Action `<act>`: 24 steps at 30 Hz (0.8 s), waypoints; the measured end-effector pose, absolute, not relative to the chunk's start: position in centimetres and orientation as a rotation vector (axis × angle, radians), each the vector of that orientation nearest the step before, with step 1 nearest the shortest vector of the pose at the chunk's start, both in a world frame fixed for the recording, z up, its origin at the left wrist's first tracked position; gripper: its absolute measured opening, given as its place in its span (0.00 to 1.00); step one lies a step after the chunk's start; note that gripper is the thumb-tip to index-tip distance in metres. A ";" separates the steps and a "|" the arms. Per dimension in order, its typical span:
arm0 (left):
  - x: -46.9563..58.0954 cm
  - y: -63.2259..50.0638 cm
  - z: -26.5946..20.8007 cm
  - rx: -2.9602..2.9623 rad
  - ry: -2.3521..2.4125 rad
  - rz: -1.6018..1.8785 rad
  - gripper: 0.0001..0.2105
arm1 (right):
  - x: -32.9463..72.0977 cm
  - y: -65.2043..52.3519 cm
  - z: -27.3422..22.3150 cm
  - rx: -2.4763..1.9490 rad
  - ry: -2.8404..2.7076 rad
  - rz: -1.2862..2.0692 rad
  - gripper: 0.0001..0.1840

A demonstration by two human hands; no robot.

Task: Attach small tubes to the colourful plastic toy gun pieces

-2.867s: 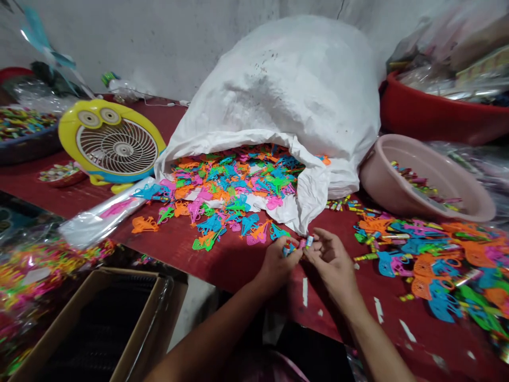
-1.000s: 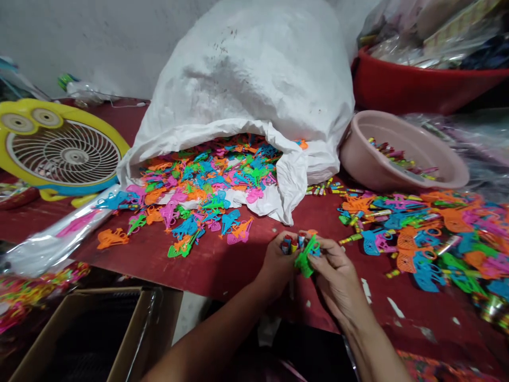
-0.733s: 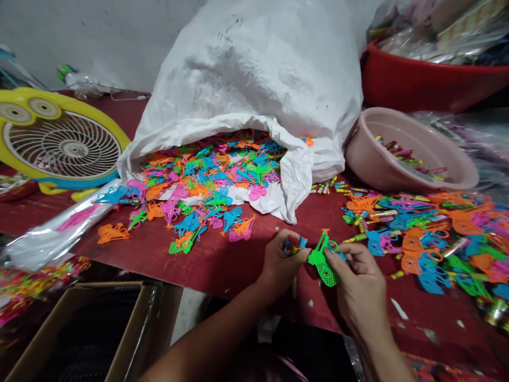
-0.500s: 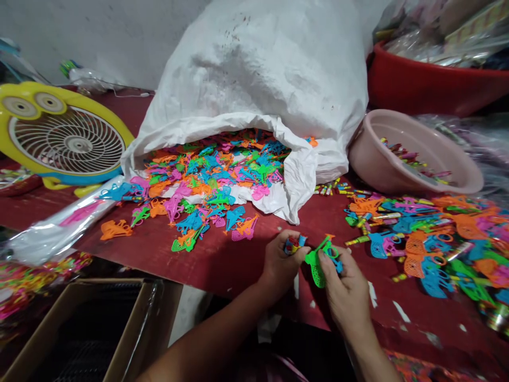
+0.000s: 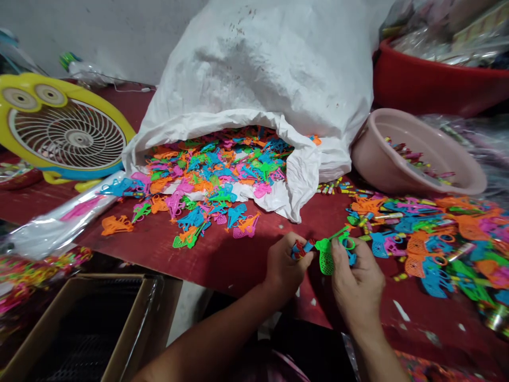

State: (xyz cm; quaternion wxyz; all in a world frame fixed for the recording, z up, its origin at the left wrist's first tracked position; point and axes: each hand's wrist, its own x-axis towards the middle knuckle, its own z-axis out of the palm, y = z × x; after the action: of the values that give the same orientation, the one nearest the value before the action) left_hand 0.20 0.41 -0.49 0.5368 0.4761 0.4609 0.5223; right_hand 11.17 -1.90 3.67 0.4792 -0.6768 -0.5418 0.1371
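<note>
My left hand (image 5: 283,265) is closed around several small red and blue wrapped tubes (image 5: 301,248), their ends showing above the thumb. In my right hand (image 5: 356,278), a green plastic toy gun (image 5: 326,260) with a lattice grip is pinched under the thumb. A blue plastic piece (image 5: 351,258) shows behind it, among the fingers. The tip of one tube comes right up to the green toy; whether they touch I cannot tell. Both hands are above the near edge of the red table (image 5: 234,265).
Loose toy guns (image 5: 214,159) spill from a white sack (image 5: 262,63). At right lies a pile of toys and tubes (image 5: 421,244), below a pink basin (image 5: 382,159). A yellow fan (image 5: 77,139) stands left, above a cardboard box (image 5: 129,318).
My right hand has moved a little right and up with the green toy gun. My left hand has shifted slightly right, still holding the wrapped tubes.
</note>
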 end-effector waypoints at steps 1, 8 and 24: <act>0.2 0.4 -0.6 1.164 1.114 1.239 0.05 | 11.2 -1.9 3.7 -1.655 -1.334 0.317 0.13; 0.2 0.2 -1.0 1.362 1.223 1.220 0.04 | 10.8 -2.1 3.8 -1.687 -1.374 0.188 0.12; 0.5 0.0 -1.1 1.639 1.233 1.182 0.04 | 11.7 -0.3 2.8 -1.680 -1.324 0.451 0.16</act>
State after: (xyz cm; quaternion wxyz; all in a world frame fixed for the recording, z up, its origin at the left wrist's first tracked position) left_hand 0.49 0.00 -1.08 0.3774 0.6412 0.4824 0.4624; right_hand 11.70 -0.31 2.80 0.4599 -0.6823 -0.5380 0.1831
